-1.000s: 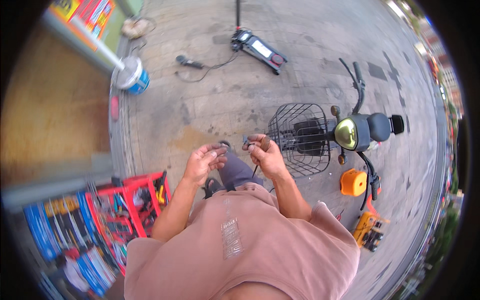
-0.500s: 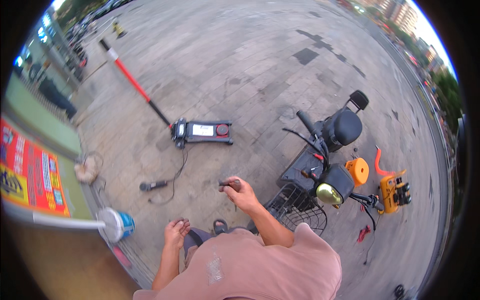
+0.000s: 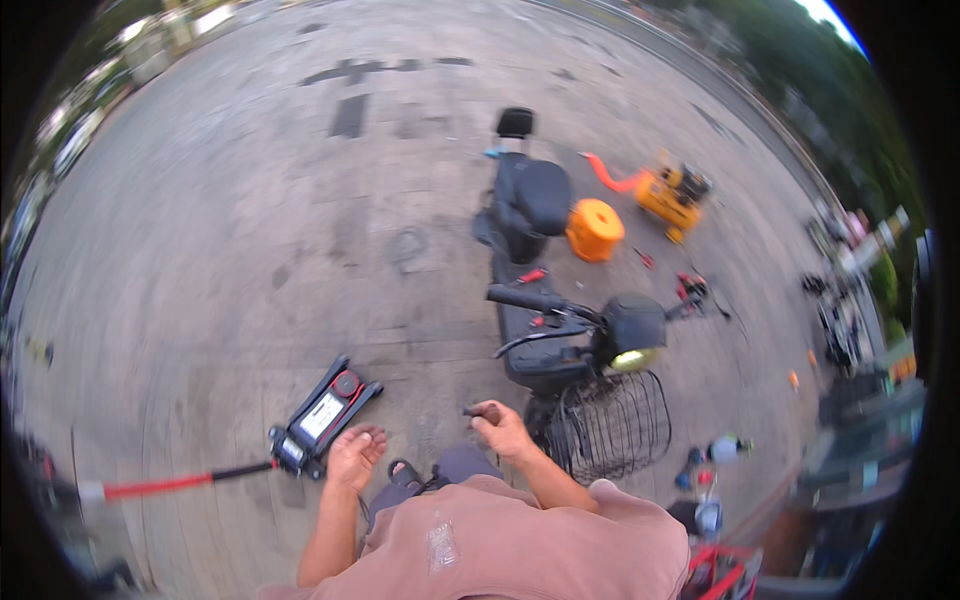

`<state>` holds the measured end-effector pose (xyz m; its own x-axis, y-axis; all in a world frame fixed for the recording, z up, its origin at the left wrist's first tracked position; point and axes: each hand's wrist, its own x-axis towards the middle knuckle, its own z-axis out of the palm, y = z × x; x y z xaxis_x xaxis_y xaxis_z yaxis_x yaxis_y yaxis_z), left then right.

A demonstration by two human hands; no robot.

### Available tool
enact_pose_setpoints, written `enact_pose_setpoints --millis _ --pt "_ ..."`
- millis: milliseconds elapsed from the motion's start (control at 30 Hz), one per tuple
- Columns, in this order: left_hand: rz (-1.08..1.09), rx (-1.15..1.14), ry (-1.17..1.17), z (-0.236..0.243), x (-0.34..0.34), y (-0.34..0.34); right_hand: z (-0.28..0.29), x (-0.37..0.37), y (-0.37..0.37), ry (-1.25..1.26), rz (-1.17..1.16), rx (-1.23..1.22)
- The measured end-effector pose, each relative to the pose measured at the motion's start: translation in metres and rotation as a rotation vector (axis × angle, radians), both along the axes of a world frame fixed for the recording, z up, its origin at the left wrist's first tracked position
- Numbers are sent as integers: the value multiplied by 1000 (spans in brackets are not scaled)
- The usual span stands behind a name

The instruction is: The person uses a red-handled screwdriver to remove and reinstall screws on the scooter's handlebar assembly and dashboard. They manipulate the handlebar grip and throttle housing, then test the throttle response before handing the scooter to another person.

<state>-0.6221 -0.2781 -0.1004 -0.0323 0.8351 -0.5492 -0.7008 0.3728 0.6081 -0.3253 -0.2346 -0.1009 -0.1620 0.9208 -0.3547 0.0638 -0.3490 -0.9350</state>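
My right hand (image 3: 503, 430) is closed around a small dark object (image 3: 477, 410) and is held in front of me, just left of the wire front basket (image 3: 610, 428) of a black electric scooter (image 3: 545, 270). My left hand (image 3: 353, 456) hangs lower, with its fingers loosely apart and nothing in it, right beside the head of a black floor jack (image 3: 322, 415) that lies on the grey paved ground (image 3: 250, 220). My feet and dark trousers show between the two hands.
The jack's red handle (image 3: 170, 485) runs left along the ground. An orange stool (image 3: 594, 230), a yellow machine (image 3: 672, 196) with an orange hose and scattered small tools lie right of the scooter. Bottles (image 3: 715, 450) and a red crate (image 3: 725, 575) sit at lower right.
My view has swung round, so the scooter now stands straight ahead and the jack at my left. My hands parted: the right keeps the small object, the left dropped to my side.
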Motion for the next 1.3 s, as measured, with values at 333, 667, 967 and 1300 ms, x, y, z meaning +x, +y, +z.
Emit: enact_pose_setpoints --millis 333,667,967,1300 --pt "-684 17 64 -11 19 254 -45 -42 49 -206 -262 -243" --pt "-1186 3 152 5 107 413 -61 -87 109 -409 -722 -78" --pt "-1712 520 80 9 268 506 -95 -178 144 -398 -1597 -377" --pt "-1918 1005 -377 34 348 476 -68 -231 279 -265 -2213 -403"
